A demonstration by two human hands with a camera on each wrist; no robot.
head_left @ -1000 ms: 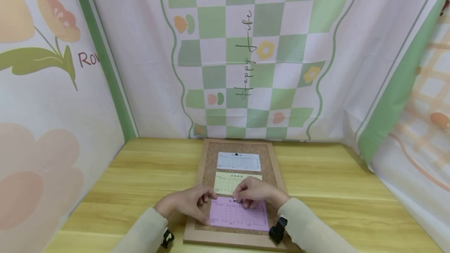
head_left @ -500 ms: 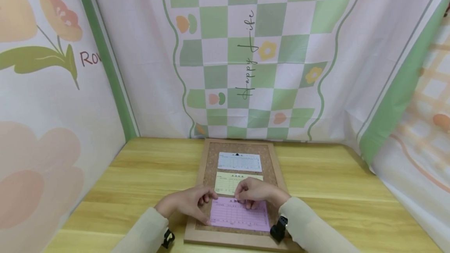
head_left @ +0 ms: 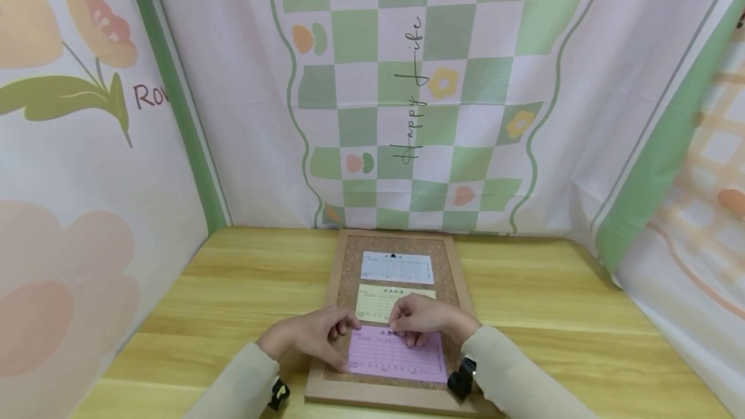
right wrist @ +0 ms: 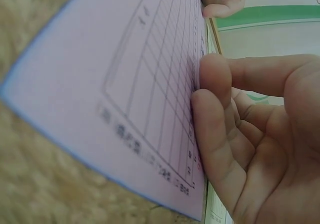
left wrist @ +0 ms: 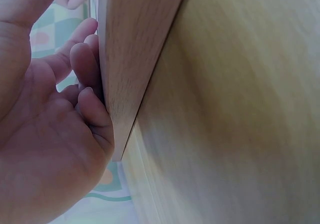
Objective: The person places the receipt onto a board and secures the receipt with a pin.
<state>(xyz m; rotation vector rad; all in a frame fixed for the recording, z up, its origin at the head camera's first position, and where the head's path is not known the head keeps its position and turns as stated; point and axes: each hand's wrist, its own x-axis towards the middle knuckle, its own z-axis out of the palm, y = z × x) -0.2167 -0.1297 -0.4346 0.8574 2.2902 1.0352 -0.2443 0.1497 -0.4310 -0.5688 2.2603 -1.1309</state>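
Observation:
A pink printed slip (head_left: pixel 396 354) lies on the lower part of a wood-framed corkboard (head_left: pixel 343 383). My left hand (head_left: pixel 311 335) rests at its left side, thumb on the lower left edge and index finger by the upper left corner. Its other fingers bend beside the wooden frame (left wrist: pixel 135 39) in the left wrist view. With thumb and index finger together, my right hand (head_left: pixel 421 317) presses at the slip's top edge, pinching a small push pin mostly hidden by the fingertips. The right wrist view shows more fingertips (right wrist: pixel 210 114) against the pink slip (right wrist: pixel 100 94).
Above the pink slip are a yellow slip (head_left: pixel 372 302), partly covered by my right hand, and a light blue slip (head_left: pixel 397 269) with a black pin (head_left: pixel 393 255). The board lies on a wooden table (head_left: pixel 244 277). A patterned curtain (head_left: pixel 407 199) hangs behind.
The view has shifted very slightly. Both hands keep their places on the pink slip.

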